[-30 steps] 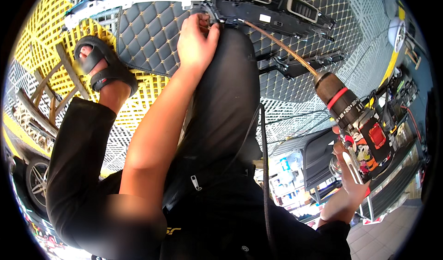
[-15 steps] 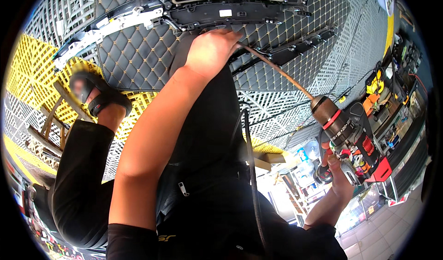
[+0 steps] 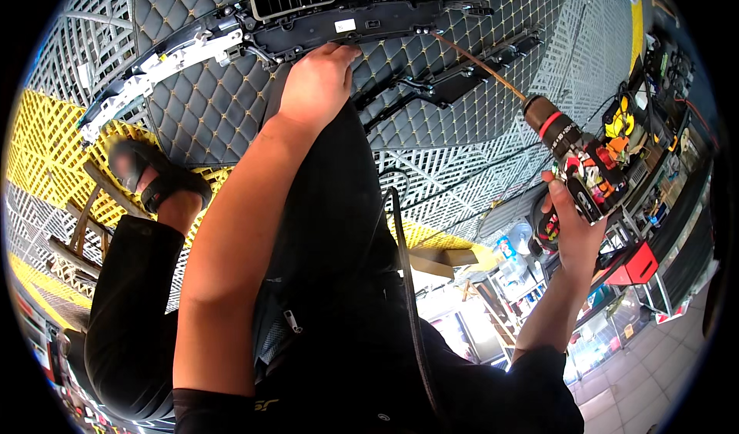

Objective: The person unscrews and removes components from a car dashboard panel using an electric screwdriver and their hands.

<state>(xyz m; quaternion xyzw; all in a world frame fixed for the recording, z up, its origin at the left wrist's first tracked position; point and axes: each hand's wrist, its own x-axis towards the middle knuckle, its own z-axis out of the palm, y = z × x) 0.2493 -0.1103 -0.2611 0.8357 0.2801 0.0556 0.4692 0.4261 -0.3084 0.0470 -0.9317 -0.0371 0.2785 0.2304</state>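
Note:
A cordless drill point(image 3: 573, 153) is in my right hand point(image 3: 576, 222), with the fingers wrapped round its grip. Its long brown bit point(image 3: 485, 67) points up and left, and the tip meets the lower edge of a black car dashboard trim panel point(image 3: 312, 35) near its right end. The panel has two air vents point(image 3: 294, 0) along its top. My left hand point(image 3: 319, 80) is closed beside the panel's lower edge, left of the bit tip. Its fingertips are bent together, and whatever they hold is hidden.
The panel lies on a quilted black mat point(image 3: 204, 114). A second slim black trim piece point(image 3: 454, 83) rests nearer me. My sandalled foot point(image 3: 162, 176) is at the left, by a wooden stool frame point(image 3: 88, 203). Cluttered shelves point(image 3: 654, 164) stand at the right.
My left hand has left the bit tip and moved left along the panel's edge. The drill has shifted slightly, and its bit tip now reaches the panel. The view has shifted too.

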